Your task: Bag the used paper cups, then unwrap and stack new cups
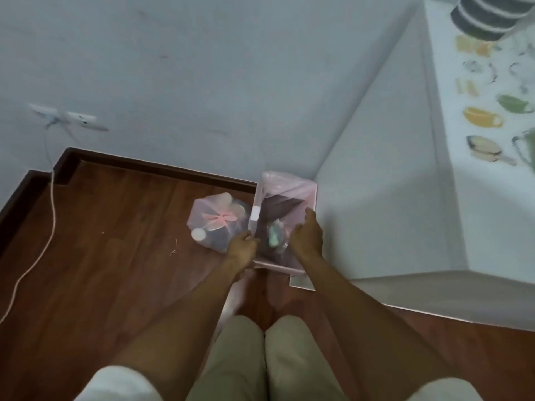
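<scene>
A square bin (285, 195) lined with a translucent pink bag stands on the wooden floor against the wall. Dark waste and a pale greenish item (275, 234) lie inside. My left hand (243, 247) grips the bag's rim at the bin's left front side. My right hand (308, 234) holds the rim on the right side, fingers curled over the edge. To the left of the bin sits a tied pink bag (218, 222) with used cups showing through it. At the top right, a stack of dark striped cups (486, 15) stands on the table; the view is blurred.
A table with a white patterned cloth (477, 125) fills the right side, its cloth hanging down beside the bin. A wall socket (69, 118) with a white cable (52, 198) trails over the floor at left. My knees are at the bottom centre.
</scene>
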`<state>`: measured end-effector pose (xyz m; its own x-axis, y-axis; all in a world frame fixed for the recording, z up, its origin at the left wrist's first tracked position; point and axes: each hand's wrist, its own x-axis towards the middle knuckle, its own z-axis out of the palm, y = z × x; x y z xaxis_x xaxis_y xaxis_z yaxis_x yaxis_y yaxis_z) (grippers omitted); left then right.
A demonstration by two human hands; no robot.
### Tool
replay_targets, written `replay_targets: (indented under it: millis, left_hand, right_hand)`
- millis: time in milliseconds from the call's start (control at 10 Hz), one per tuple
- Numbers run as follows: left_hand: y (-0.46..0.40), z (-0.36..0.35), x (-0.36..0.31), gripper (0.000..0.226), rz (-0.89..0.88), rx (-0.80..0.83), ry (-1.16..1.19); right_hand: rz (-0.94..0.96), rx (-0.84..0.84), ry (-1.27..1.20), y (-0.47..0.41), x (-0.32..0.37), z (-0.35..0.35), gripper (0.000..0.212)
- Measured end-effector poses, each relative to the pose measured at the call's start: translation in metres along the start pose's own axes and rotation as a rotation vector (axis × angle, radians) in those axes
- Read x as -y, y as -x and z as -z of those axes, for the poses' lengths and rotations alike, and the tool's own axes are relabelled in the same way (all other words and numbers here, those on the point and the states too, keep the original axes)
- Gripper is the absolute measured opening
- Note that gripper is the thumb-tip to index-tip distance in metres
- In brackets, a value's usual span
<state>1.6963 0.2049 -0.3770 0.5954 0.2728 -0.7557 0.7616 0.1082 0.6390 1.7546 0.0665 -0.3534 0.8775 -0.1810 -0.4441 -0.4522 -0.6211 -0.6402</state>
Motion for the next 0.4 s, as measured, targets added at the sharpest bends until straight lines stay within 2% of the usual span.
replay_targets:
  millis: [200,400]
  left_hand:
    - [0.089,0.037,-0.098,0.017,-0.148,-0.076,-0.126]
    - [0.207,0.055,-0.214,0.028,-0.357,-0.052,-0.256]
  right_hand:
    - [0.122,0.027,-0.019,0.070,0.082,0.069,0.029]
    - [0.217,-0.030,-0.151,0.153,0.183,0.157,0.033]
